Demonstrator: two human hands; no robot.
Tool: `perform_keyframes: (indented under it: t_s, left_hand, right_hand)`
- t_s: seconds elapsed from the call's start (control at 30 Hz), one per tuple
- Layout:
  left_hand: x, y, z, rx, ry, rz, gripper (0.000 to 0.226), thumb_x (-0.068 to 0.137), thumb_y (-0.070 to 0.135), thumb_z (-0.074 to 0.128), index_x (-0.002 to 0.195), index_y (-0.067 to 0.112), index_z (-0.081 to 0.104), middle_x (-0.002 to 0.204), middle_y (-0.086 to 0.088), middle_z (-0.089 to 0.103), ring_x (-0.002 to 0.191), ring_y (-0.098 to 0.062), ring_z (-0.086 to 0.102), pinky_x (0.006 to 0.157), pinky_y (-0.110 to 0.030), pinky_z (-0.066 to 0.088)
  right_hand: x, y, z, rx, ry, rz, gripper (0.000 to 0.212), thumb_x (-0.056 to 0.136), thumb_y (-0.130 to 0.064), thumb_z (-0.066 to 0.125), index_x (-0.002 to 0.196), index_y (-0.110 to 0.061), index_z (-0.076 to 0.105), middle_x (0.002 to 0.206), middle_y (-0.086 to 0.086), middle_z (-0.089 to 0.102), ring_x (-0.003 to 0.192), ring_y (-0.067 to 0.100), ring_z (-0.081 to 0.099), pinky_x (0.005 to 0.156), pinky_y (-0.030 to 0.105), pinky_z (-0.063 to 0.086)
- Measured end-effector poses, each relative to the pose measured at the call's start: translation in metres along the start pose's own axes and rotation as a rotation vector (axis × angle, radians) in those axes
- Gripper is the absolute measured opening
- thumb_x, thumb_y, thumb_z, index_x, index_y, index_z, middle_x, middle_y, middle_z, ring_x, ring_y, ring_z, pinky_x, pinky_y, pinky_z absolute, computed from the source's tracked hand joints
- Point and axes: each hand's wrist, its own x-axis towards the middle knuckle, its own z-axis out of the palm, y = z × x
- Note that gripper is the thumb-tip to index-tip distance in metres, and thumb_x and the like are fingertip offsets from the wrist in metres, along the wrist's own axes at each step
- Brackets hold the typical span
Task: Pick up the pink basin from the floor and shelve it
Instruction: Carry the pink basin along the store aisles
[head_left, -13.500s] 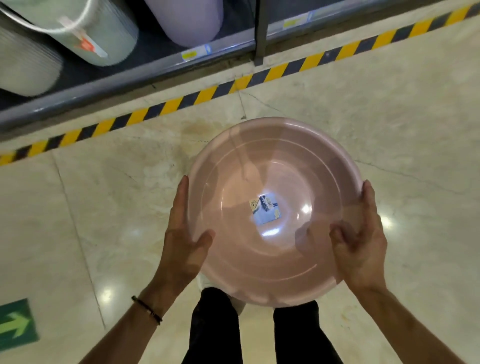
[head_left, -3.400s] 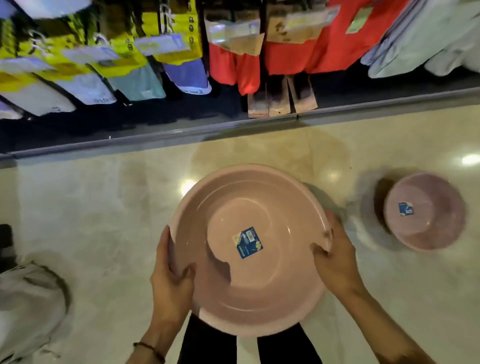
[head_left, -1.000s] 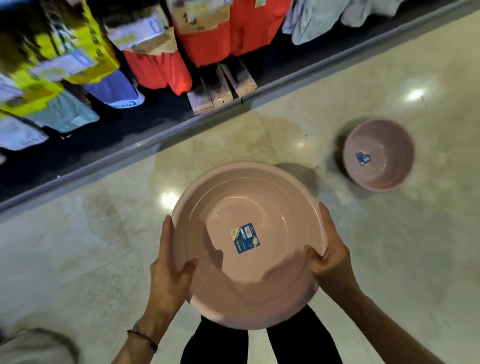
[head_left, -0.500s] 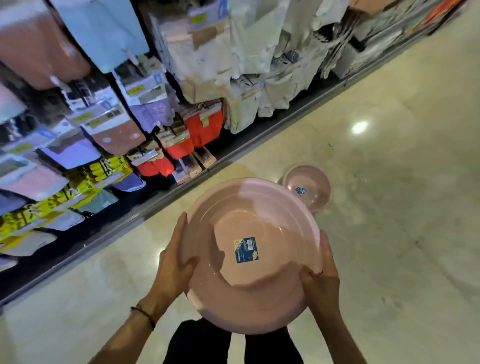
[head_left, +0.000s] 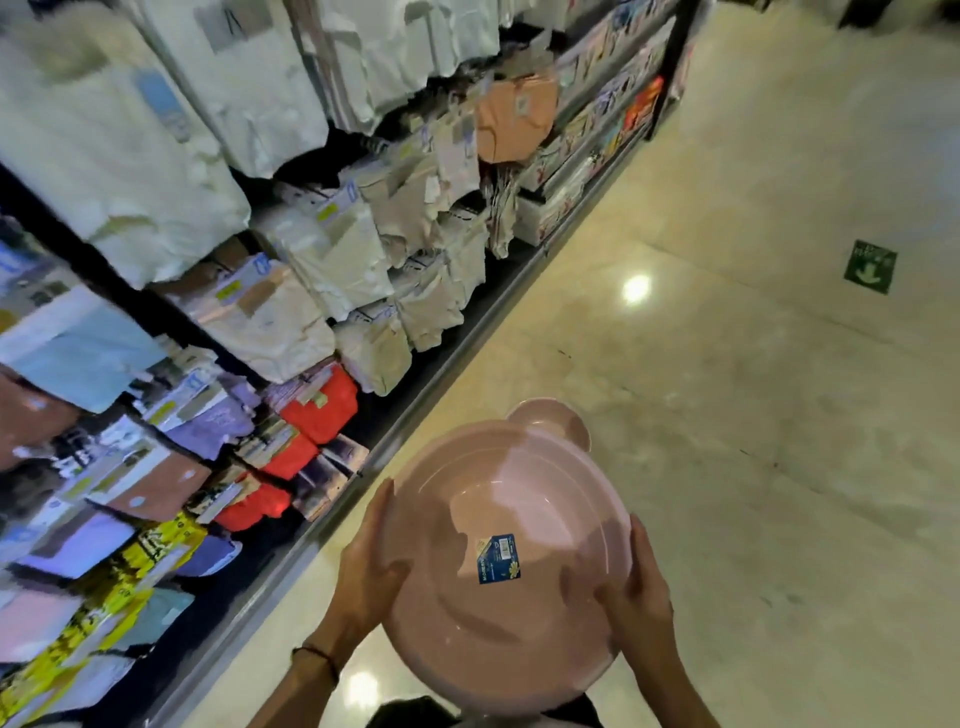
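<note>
I hold a large round pink basin (head_left: 519, 499) in front of me, its open side facing up and a blue sticker on its bottom. My left hand (head_left: 371, 566) grips its left rim. My right hand (head_left: 636, 592) grips its right rim. A second, smaller pink basin (head_left: 563, 423) lies on the floor just beyond; only its far edge shows above the rim of the one I hold.
A long shelf rack (head_left: 291, 291) of packaged cloth goods in white, beige, red and yellow runs along my left. The shiny marble floor (head_left: 727, 415) stretches ahead and to the right, with a green arrow sticker (head_left: 870, 266) on it.
My view has swung up and along the aisle. The held basin sits lower right in view and now hides most of the small basin on the floor. Both hands keep their grip.
</note>
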Motion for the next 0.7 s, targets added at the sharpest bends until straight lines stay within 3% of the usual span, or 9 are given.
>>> perform_keyframes:
  t_s: [0.03, 0.13, 0.23, 0.3, 0.4, 0.5, 0.57, 0.63, 0.7]
  left_hand:
    - [0.008, 0.009, 0.007, 0.004, 0.0, 0.014, 0.108, 0.074, -0.012, 0.072, 0.162, 0.029, 0.024, 0.147, 0.037, 0.039, 0.127, 0.015, 0.044, 0.107, -0.019, 0.041]
    - [0.03, 0.033, 0.028, 0.013, 0.003, 0.067, 0.105, 0.07, -0.006, 0.069, 0.162, 0.019, 0.025, 0.157, 0.02, 0.035, 0.142, 0.015, 0.034, 0.11, -0.003, 0.027]
    - [0.055, 0.054, 0.047, -0.01, 0.022, 0.019, 0.108, 0.072, -0.024, 0.068, 0.164, 0.013, 0.027, 0.161, 0.009, 0.036, 0.151, -0.007, 0.033, 0.114, -0.01, 0.028]
    - [0.073, 0.069, 0.055, -0.041, 0.046, -0.015, 0.107, 0.071, -0.028, 0.065, 0.164, 0.012, 0.03, 0.16, 0.006, 0.04, 0.152, -0.017, 0.035, 0.114, -0.021, 0.033]
    - [0.106, 0.087, 0.061, -0.073, 0.051, -0.017, 0.104, 0.067, -0.013, 0.069, 0.162, 0.016, 0.037, 0.157, 0.001, 0.05, 0.145, -0.018, 0.045, 0.112, -0.033, 0.042]
    - [0.148, 0.097, 0.065, -0.09, 0.027, -0.023, 0.108, 0.056, 0.007, 0.066, 0.16, 0.021, 0.041, 0.15, -0.001, 0.056, 0.132, -0.013, 0.052, 0.099, -0.022, 0.047]
    - [0.181, 0.1, 0.069, -0.08, 0.004, -0.032, 0.108, 0.054, 0.012, 0.067, 0.158, 0.022, 0.043, 0.145, -0.001, 0.059, 0.126, -0.018, 0.056, 0.094, -0.021, 0.046]
    - [0.215, 0.101, 0.074, -0.042, -0.044, -0.004, 0.105, 0.053, 0.018, 0.068, 0.156, 0.022, 0.046, 0.138, 0.002, 0.063, 0.114, -0.017, 0.061, 0.085, -0.01, 0.046]
    - [0.251, 0.102, 0.075, -0.018, -0.075, 0.02, 0.101, 0.055, 0.016, 0.067, 0.153, 0.031, 0.047, 0.133, 0.005, 0.063, 0.109, -0.016, 0.062, 0.077, 0.0, 0.043]
  right_hand:
    - [0.008, -0.006, -0.008, 0.001, -0.004, -0.01, 0.111, 0.053, -0.044, 0.068, 0.159, -0.044, 0.037, 0.141, -0.016, 0.055, 0.125, 0.015, 0.056, 0.093, 0.031, 0.05]
    - [0.034, -0.023, -0.029, -0.008, 0.024, -0.068, 0.102, 0.058, -0.039, 0.067, 0.156, -0.041, 0.039, 0.134, -0.029, 0.053, 0.123, 0.01, 0.053, 0.087, 0.018, 0.046]
    - [0.059, -0.039, -0.043, 0.004, 0.042, -0.067, 0.115, 0.05, -0.054, 0.067, 0.16, -0.04, 0.036, 0.142, -0.023, 0.049, 0.125, 0.011, 0.048, 0.104, 0.033, 0.045]
    - [0.075, -0.048, -0.048, 0.02, 0.048, -0.044, 0.112, 0.06, -0.049, 0.079, 0.162, -0.041, 0.033, 0.148, -0.014, 0.049, 0.13, 0.017, 0.05, 0.109, 0.042, 0.045]
    - [0.1, -0.059, -0.05, 0.031, 0.053, -0.039, 0.105, 0.071, -0.045, 0.085, 0.161, -0.045, 0.031, 0.153, -0.01, 0.051, 0.134, 0.023, 0.052, 0.108, 0.044, 0.047]
    - [0.129, -0.069, -0.046, 0.059, 0.063, -0.027, 0.116, 0.053, -0.053, 0.075, 0.161, -0.043, 0.034, 0.152, -0.013, 0.052, 0.134, 0.019, 0.053, 0.111, 0.044, 0.047]
    - [0.151, -0.074, -0.041, 0.084, 0.105, -0.026, 0.119, 0.047, -0.052, 0.072, 0.16, -0.041, 0.037, 0.149, -0.018, 0.052, 0.133, 0.016, 0.054, 0.106, 0.034, 0.046]
    - [0.172, -0.08, -0.034, 0.097, 0.136, -0.014, 0.116, 0.047, -0.05, 0.074, 0.157, -0.043, 0.038, 0.142, -0.027, 0.053, 0.129, 0.011, 0.054, 0.1, 0.027, 0.044]
    - [0.193, -0.089, -0.023, 0.098, 0.157, 0.028, 0.106, 0.061, -0.032, 0.079, 0.157, -0.047, 0.038, 0.14, -0.031, 0.052, 0.131, 0.013, 0.054, 0.102, 0.031, 0.048]
